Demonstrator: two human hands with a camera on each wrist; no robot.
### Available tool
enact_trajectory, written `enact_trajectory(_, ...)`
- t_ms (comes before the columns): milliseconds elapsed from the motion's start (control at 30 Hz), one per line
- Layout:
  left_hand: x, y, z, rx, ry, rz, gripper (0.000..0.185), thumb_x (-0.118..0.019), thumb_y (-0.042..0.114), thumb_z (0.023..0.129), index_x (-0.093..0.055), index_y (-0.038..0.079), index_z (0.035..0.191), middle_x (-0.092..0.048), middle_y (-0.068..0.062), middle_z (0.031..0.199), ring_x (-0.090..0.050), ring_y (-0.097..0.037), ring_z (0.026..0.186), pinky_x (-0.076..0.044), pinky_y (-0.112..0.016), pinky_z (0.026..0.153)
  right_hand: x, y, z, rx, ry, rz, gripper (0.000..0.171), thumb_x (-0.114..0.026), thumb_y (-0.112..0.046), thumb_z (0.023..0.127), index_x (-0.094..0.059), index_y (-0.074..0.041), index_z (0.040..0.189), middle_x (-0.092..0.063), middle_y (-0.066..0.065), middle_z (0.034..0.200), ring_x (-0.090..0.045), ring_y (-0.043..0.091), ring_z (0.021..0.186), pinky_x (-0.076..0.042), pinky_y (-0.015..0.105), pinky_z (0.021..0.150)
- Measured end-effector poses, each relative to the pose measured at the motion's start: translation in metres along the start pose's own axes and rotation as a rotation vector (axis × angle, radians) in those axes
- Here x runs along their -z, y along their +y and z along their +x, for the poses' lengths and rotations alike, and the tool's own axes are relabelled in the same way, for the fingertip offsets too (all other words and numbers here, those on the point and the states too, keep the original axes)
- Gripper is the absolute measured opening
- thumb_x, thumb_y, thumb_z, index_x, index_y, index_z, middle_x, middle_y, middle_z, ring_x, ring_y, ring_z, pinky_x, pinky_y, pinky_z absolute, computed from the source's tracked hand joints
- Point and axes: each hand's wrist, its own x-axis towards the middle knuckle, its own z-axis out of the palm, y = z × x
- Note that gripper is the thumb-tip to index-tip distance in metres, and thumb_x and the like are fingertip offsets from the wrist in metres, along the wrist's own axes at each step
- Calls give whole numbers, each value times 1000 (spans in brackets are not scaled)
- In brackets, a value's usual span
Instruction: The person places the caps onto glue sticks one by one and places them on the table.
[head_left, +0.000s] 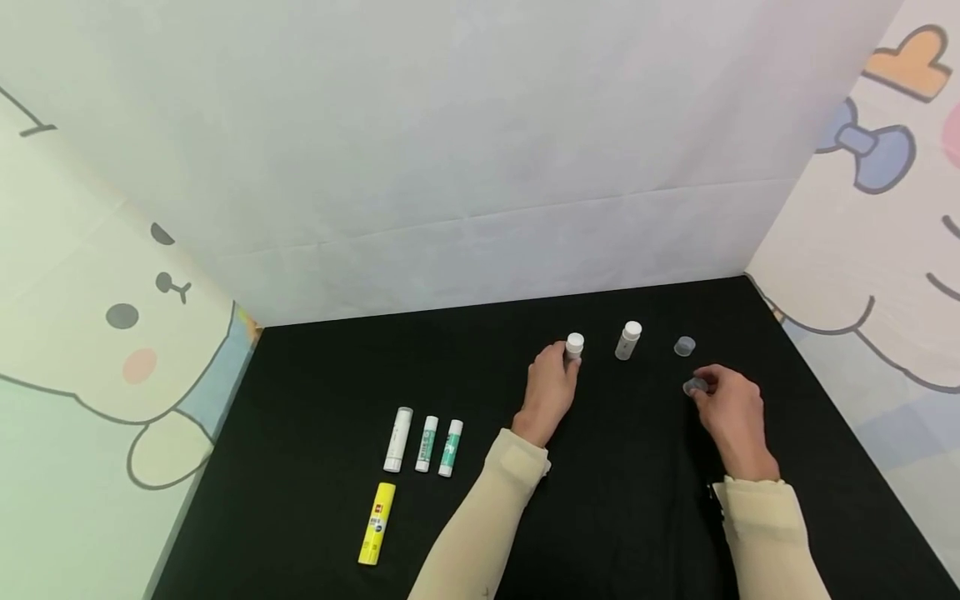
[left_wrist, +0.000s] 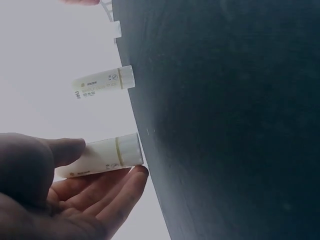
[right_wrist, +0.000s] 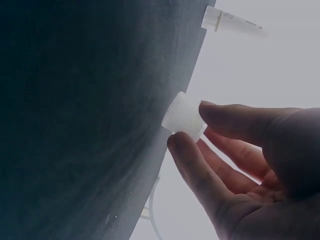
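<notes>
Your left hand (head_left: 551, 385) has its grip round the small bottle (head_left: 573, 346) upright on the table (head_left: 315, 392). Your right hand (head_left: 731, 410) pinches a ribbed cap (head_left: 695, 386) just off the surface. Keep the bottle vertical and the cap level.

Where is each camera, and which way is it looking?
Head: worn on the head, looking forward and down at the black table; both sleeved arms, left hand and right hand show.
Left wrist: on the left wrist, looking along the palm; fingers hold a small white bottle, a second bottle beyond.
Right wrist: on the right wrist; fingertips pinch a ribbed clear cap.
Shared: head and left wrist views both show the held bottle and its neighbour.
</notes>
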Motion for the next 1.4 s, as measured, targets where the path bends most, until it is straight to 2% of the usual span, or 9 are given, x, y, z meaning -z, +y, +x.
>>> enact_trajectory(233, 6, -3, -15, -24, 18, -7, 30, -65, 16, 107, -66, 3, 135, -70, -12, 123, -71, -26, 112, -59, -40, 95, -1, -4, -4, -24, 21, 21, 24, -67, -3, 100, -67, 9, 121, -67, 33, 111, -62, 43, 91, -50, 54, 75)
enact_trajectory(500, 12, -5, -27, -25, 34, -10, 32, -65, 17, 108, -66, 3, 135, -69, -12, 124, -71, -26, 111, -59, -40, 96, -4, -11, -10, 4, 52, 38, 26, -68, -6, 102, -69, 7, 124, -68, 33, 113, -64, 42, 93, -50, 50, 75)
enact_trajectory(867, 20, -6, -40, -46, 41, 14, 29, -66, 16, 107, -67, 2, 132, -70, -12, 121, -71, -26, 109, -59, -40, 95, -8, -23, -14, 54, 64, 68, 26, -70, -6, 101, -71, 7, 124, -69, 32, 115, -67, 40, 95, -48, 29, 68)
enact_trajectory(1100, 22, -9, -47, -49, 50, 20, 28, -66, 15, 107, -68, 1, 130, -72, -13, 119, -71, -26, 108, -59, -41, 94, -11, -32, -16, 68, 43, 80, 26, -70, -7, 101, -71, 5, 125, -70, 30, 114, -67, 39, 96, -49, 33, 71)
enact_trajectory(1400, 27, -9, -60, -38, 58, 29, 28, -67, 15, 106, -68, 1, 131, -71, -12, 118, -71, -26, 108, -60, -42, 94, -15, -44, -24, 119, 40, 101, 25, -71, -7, 101, -73, 3, 123, -72, 26, 112, -68, 35, 93, -48, 26, 68)
